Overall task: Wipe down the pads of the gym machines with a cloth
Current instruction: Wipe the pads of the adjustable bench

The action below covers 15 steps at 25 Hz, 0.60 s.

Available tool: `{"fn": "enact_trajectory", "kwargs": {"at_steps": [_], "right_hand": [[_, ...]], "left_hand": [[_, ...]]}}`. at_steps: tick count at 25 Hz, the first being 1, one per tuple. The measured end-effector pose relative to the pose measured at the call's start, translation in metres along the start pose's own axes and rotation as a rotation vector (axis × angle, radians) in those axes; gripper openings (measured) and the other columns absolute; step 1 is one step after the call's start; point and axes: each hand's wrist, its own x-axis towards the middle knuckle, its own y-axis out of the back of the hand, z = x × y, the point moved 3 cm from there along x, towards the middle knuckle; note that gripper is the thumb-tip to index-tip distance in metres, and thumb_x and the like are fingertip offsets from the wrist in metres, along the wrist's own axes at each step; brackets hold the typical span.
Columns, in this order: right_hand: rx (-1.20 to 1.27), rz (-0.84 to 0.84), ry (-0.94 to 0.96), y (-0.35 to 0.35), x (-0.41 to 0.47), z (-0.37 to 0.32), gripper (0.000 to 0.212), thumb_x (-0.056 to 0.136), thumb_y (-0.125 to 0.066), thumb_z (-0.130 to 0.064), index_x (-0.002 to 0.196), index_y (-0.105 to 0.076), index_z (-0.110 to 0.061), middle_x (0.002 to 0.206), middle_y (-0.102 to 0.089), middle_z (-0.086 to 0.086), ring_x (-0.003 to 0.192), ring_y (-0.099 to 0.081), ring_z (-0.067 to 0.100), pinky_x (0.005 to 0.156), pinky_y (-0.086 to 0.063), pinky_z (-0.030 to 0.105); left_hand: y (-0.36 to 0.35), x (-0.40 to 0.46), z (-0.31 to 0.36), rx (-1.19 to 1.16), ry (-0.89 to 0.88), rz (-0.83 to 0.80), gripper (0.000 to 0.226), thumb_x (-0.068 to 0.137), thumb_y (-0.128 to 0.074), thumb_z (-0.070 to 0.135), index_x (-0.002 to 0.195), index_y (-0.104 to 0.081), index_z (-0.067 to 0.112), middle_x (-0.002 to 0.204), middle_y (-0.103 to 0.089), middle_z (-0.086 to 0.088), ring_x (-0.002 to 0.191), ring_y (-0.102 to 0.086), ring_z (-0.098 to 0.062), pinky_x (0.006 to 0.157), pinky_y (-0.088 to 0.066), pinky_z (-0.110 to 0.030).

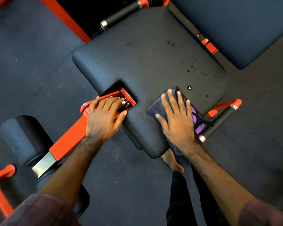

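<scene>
Flat, right hand [176,121] presses cloth [158,108] — seat pad [145,62].

No readable text or labels

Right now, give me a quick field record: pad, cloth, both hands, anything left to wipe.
pad: black seat pad, dark specks scattered on its upper right part
cloth: dark cloth with purple showing, flat on the pad's near right corner
right hand: fingers spread, pressing on the cloth
left hand: resting on the orange frame bar at the pad's notch
unwiped: specks lie beyond the cloth
</scene>
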Motion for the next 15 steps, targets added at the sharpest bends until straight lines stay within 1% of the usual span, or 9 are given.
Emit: {"fn": "enact_trajectory", "kwargs": {"at_steps": [2,3,4,6,8,9,10,13,15], "right_hand": [[0.004,-0.015,0.205,0.000,-0.027,0.021,0.070,0.107,-0.036,-0.057,0.168,-0.024,-0.023,0.177,-0.012,-0.001,0.164,-0.007,0.026,0.126,-0.019,0.060],[0.005,-0.022,0.247,0.000,-0.037,0.035,0.070,0.106,-0.036,-0.057,0.167,-0.025,-0.023,0.176,-0.013,-0.001,0.163,-0.008,0.025,0.125,-0.021,0.061],[0.002,-0.020,0.220,0.000,-0.040,0.047,0.070,0.106,-0.035,-0.057,0.167,-0.026,-0.024,0.176,-0.012,-0.002,0.163,-0.008,0.025,0.125,-0.022,0.062],[0.010,0.000,0.017,0.000,-0.024,0.051,0.070,0.106,-0.032,-0.057,0.168,-0.024,-0.024,0.177,-0.010,-0.001,0.164,-0.007,0.026,0.126,-0.018,0.062],[0.018,0.021,-0.165,0.001,0.000,0.031,0.070,0.107,-0.031,-0.058,0.168,-0.022,-0.025,0.177,-0.011,0.001,0.164,-0.005,0.027,0.128,-0.014,0.062],[0.016,0.025,-0.178,0.001,0.005,0.021,0.070,0.107,-0.032,-0.058,0.168,-0.021,-0.025,0.177,-0.011,0.001,0.164,-0.005,0.028,0.128,-0.012,0.061],[0.016,0.028,-0.125,0.000,0.001,0.015,0.071,0.107,-0.034,-0.058,0.168,-0.022,-0.025,0.177,-0.010,0.001,0.164,-0.004,0.027,0.128,-0.013,0.060],[0.044,-0.009,0.165,0.000,-0.043,0.029,0.070,0.106,-0.042,-0.054,0.167,-0.024,-0.024,0.177,-0.012,-0.002,0.163,-0.008,0.025,0.126,-0.020,0.061],[0.040,-0.017,0.142,0.001,-0.046,0.050,0.070,0.105,-0.041,-0.053,0.167,-0.024,-0.025,0.177,-0.011,-0.003,0.163,-0.007,0.025,0.125,-0.021,0.062]], "left_hand": [[0.000,0.009,0.005,-0.039,-0.104,-0.080,0.057,0.109,-0.037,0.055,0.155,-0.049,0.025,0.164,-0.044,0.003,0.154,-0.037,-0.022,0.125,-0.025,-0.054],[-0.001,0.015,0.007,-0.041,-0.151,-0.125,0.059,0.109,-0.034,0.056,0.159,-0.043,0.025,0.170,-0.034,0.003,0.160,-0.026,-0.021,0.127,-0.023,-0.056],[-0.002,0.021,0.009,-0.028,-0.179,-0.157,0.061,0.110,-0.031,0.057,0.163,-0.037,0.026,0.174,-0.025,0.004,0.162,-0.016,-0.019,0.127,-0.021,-0.058],[-0.006,0.025,0.013,0.017,-0.188,-0.166,0.064,0.110,-0.026,0.058,0.167,-0.026,0.027,0.176,-0.016,0.006,0.164,-0.008,-0.017,0.128,-0.018,-0.060],[-0.007,0.024,0.014,0.047,-0.183,-0.126,0.064,0.111,-0.028,0.055,0.168,-0.025,0.025,0.176,-0.018,0.006,0.163,-0.012,-0.017,0.127,-0.020,-0.059],[-0.008,0.024,0.014,0.045,-0.179,-0.105,0.064,0.110,-0.031,0.054,0.166,-0.028,0.023,0.175,-0.023,0.005,0.162,-0.018,-0.018,0.126,-0.022,-0.059],[-0.007,0.024,0.012,0.027,-0.165,-0.094,0.063,0.110,-0.034,0.053,0.164,-0.034,0.022,0.172,-0.029,0.003,0.160,-0.025,-0.020,0.125,-0.025,-0.058],[-0.008,0.026,0.009,-0.049,-0.118,-0.099,0.059,0.108,-0.042,0.055,0.154,-0.047,0.019,0.159,-0.047,-0.003,0.148,-0.043,-0.026,0.118,-0.035,-0.054],[-0.009,0.027,0.009,-0.083,-0.137,-0.125,0.057,0.107,-0.042,0.056,0.150,-0.052,0.019,0.151,-0.054,-0.004,0.141,-0.049,-0.028,0.113,-0.040,-0.053]]}}
